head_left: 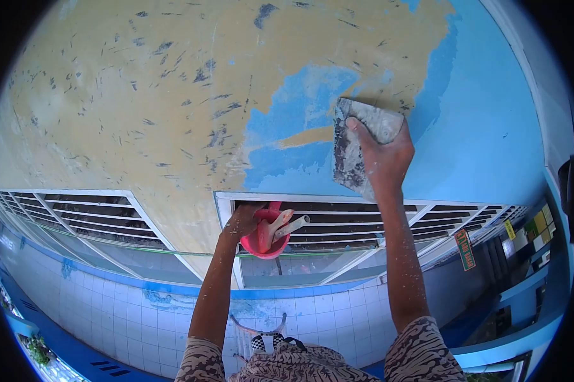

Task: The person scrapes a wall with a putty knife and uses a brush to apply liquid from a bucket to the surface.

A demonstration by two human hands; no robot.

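My right hand (385, 156) is closed on a flat rectangular putty blade (354, 149), its thumb lying across the face. The blade is smeared with pale and dark filler and is against the wall (312, 114), where bare tan meets blue paint. Lower left, my left hand (242, 221) grips the side of a small pink plastic dipper (264, 253) in front of the window bars; its fingers are partly hidden. Inside the dipper stand a tool with a whitish end (280, 219) and a pale tube-like handle (293, 228), both leaning right.
Barred windows (334, 219) run below the painted wall. White floor tiles (108, 305) lie far below, and a metal frame (258, 328) is by my feet. An orange-edged sign (465, 249) and blue railings (522, 290) are at the right.
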